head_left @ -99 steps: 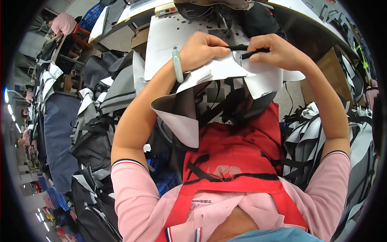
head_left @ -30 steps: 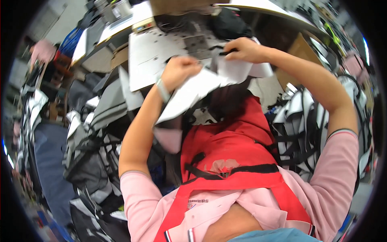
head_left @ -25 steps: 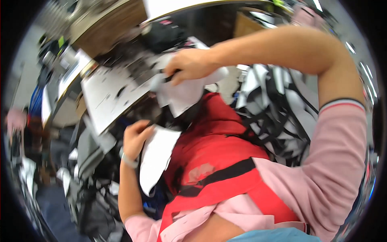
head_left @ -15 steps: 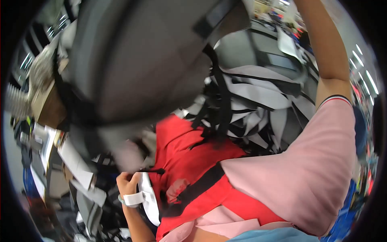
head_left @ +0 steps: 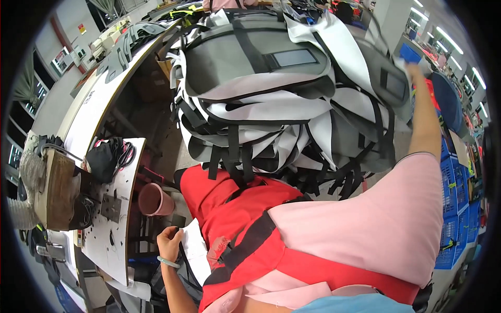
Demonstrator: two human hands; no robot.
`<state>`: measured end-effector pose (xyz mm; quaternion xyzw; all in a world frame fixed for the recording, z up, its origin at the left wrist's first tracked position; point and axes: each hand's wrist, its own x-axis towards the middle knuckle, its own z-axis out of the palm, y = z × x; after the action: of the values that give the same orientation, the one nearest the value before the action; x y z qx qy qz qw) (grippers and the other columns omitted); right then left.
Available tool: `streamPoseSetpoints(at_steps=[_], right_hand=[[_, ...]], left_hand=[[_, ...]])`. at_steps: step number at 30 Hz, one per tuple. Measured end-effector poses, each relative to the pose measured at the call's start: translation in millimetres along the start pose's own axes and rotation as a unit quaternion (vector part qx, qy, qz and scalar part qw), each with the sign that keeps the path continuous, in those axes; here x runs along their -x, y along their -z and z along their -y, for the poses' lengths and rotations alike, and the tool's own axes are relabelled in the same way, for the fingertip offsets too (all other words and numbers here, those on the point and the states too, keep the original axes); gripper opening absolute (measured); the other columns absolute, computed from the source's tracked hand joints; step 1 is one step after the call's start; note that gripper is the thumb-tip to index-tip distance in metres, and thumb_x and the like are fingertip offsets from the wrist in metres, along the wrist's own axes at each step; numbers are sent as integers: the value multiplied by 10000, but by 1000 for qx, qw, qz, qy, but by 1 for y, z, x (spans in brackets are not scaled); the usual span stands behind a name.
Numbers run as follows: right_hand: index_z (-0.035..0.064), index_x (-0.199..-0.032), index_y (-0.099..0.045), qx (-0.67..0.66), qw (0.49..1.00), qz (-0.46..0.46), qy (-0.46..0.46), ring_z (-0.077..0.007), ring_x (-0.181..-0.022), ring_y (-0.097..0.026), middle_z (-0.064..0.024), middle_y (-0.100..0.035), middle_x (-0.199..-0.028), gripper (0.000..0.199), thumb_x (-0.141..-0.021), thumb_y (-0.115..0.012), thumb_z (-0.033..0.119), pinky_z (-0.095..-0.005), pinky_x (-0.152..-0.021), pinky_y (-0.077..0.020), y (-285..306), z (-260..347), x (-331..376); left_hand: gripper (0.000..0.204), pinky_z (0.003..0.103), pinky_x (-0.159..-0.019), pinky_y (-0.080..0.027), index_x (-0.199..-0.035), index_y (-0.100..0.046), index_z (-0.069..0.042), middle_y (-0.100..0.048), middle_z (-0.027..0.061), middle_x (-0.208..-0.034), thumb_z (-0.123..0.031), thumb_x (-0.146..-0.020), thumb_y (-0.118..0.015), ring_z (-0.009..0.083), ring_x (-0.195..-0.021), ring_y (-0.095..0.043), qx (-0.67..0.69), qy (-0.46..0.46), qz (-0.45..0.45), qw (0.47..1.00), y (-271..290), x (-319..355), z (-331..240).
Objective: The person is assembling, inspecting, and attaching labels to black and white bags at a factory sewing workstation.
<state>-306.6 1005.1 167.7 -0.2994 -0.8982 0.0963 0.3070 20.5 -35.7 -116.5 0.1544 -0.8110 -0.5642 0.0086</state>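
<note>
My right hand is stretched far out to the upper right, at the edge of a grey and white bag panel on top of a tall pile of bag panels with black straps. Its fingers close on that panel's edge, though they are partly hidden. My left hand is low by my lap, with a pale green wristband, gripping the edge of a white sheet that lies against my red apron.
A white worktable with small black parts stands at the left, with a pink cup beside it. A wooden box sits further left. Blue crates are stacked at the right. A long white bench runs along the back.
The view has swung from the worktable round to the pile at my right. My right arm carried a grey panel up and over to the pile. My left hand dropped to my lap with the white sheet.
</note>
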Motion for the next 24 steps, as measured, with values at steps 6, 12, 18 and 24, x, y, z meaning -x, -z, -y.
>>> streamPoseSetpoints(at_steps=[6, 12, 18, 24], right_hand=[[57, -1395, -434, 112, 988, 35, 99, -390, -1226, -505, -263, -498, -1343, 747, -856, -529, 566, -431, -1021, -399, -45, 113, 55], [109, -1435, -399, -391, 804, 369, 254, -274, -1351, -368, -112, -453, -1433, 718, -909, -476, 591, -378, -1131, -223, -91, 348, 209], [481, -1456, -241, 26, 951, 118, 284, -321, -1223, -465, -147, -538, -1307, 680, -839, -479, 640, -489, -955, -328, -225, 371, 311], [238, -1489, -254, 163, 808, 265, 501, -249, -1030, -611, -141, -559, -1267, 602, -950, -517, 294, -404, -824, -496, -139, 406, 320]], left_hand=[[128, 191, -572, -397, -883, -655, 43, -595, -42, -746, -59, -815, -692, 31, -658, -507, -21, 36, -27, 999, 7, 25, -15], [195, 224, -598, -440, -908, -655, 73, -613, -6, -736, -88, -802, -684, 63, -657, -524, -66, 45, -53, 995, 1, 36, -9], [219, 242, -582, -438, -905, -655, 67, -603, 8, -685, -120, -797, -691, 62, -639, -518, -66, 43, -91, 993, -24, 32, 5], [333, 341, -656, -483, -914, -691, 18, -672, 164, -782, -310, -880, -642, 211, -681, -615, -102, -31, -61, 992, -19, 16, -1]])
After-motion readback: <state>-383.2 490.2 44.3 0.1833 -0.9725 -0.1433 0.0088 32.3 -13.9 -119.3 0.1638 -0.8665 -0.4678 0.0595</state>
